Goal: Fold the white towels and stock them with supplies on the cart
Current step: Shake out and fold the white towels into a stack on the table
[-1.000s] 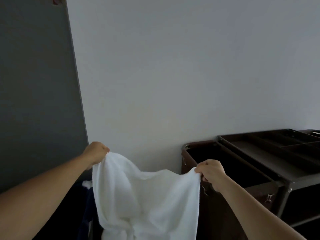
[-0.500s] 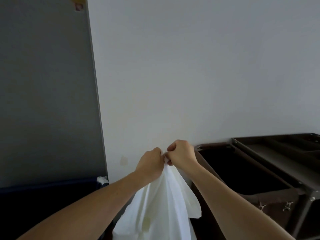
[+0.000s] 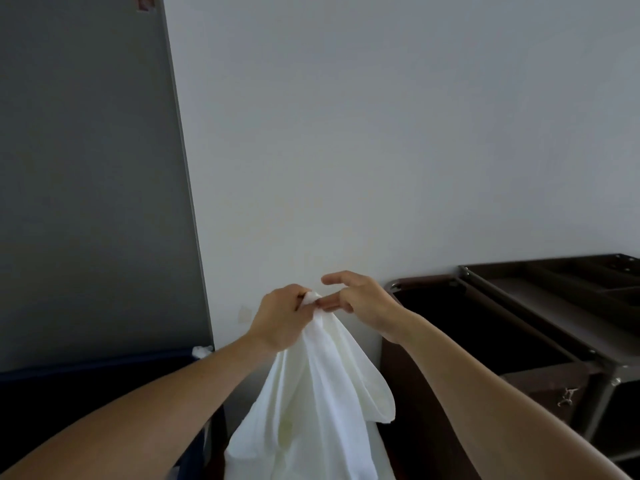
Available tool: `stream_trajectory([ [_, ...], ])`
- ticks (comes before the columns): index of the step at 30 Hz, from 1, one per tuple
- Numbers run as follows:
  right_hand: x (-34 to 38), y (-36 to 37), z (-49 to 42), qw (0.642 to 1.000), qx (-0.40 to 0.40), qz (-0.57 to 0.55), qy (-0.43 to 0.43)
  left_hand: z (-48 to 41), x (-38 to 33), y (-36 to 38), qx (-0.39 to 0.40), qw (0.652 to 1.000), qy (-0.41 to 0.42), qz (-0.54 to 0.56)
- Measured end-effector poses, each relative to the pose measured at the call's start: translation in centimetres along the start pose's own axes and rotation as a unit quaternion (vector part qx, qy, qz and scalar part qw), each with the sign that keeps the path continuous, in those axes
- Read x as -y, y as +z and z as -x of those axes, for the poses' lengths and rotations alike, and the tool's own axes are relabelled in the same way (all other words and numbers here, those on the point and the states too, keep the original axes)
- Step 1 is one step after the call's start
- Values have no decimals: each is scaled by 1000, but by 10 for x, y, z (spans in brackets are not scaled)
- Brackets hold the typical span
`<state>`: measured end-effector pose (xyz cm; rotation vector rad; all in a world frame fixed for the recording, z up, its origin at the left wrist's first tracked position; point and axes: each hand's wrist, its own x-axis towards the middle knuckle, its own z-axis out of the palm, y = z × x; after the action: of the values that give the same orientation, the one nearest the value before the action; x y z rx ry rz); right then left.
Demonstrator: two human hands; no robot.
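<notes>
Hanging doubled white towel (image 3: 311, 393), top gripped in curled left hand (image 3: 280, 317) fingers, right hand (image 3: 363, 303) fingers loosely spread, tips touching towel, cart (image 3: 554, 299) at right

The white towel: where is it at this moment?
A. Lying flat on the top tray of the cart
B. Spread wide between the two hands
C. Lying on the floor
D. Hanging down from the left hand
D: the left hand grips the gathered top of the white towel, which hangs down in front of the wall. The right hand is open beside it, and the cart shows no towel.
</notes>
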<state>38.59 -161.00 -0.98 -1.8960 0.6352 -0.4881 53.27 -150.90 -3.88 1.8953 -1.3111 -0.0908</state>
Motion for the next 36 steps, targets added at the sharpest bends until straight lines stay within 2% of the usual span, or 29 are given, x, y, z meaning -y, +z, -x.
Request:
stream_trajectory([
  [3,-26,-3,1,998,-50,6,-23,-13,0,-14,-49,997,-38,49],
  [5,-53,-7,4,991,-86,101,-34,-27,-1,-25,-91,991,-57,76],
  [7,-80,-8,12,977,-62,199,-32,-41,-6,-36,-116,986,-60,99],
  [11,-119,-1,25,962,62,266,-13,-65,-16,-55,-149,981,-39,121],
  [16,-133,2,25,921,49,385,1,-84,-22,-77,-163,976,-12,147],
  [19,-122,-12,22,927,20,374,3,-95,-19,-97,-171,975,2,142],
  [23,-55,-71,-1,941,-89,324,-23,-117,-11,-150,-212,969,-18,130],
  [26,31,-121,-18,939,-77,328,-71,-137,-18,-204,-216,970,5,110],
  [29,128,-164,-25,915,-114,364,-133,-152,-35,-256,-248,964,35,86],
  [33,226,-193,-17,860,-265,375,-221,-154,-63,-304,-296,951,82,6],
  [34,236,-193,-18,854,-281,376,-226,-152,-68,-312,-304,948,90,-23],
  [36,245,-188,-16,843,-257,438,-177,-148,-72,-323,-279,951,91,-96],
])
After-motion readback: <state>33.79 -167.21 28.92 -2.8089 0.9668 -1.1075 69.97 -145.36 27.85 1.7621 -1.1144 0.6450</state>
